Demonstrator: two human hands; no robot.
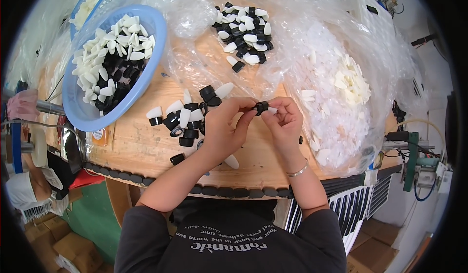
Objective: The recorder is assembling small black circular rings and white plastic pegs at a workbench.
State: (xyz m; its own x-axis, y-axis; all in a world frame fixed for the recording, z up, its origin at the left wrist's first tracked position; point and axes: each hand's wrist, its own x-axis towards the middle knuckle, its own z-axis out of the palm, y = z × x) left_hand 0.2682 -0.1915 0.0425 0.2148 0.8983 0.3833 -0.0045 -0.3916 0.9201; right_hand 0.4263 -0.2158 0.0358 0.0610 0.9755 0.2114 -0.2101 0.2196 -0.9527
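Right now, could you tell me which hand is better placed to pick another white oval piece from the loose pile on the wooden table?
Probably left: the left hand sits beside the loose pile; the right hand is farther away.

Single view: a head-worn wide fisheye camera, looking steeply down and forward over the wearer's chest onto the wooden tabletop [146,146]. The forearms enter from the lower edge; both hands sit close to the lens at picture centre. Straight edges bend near the circular rim, where the corners are black. The far tabletop lies toward the top edge.
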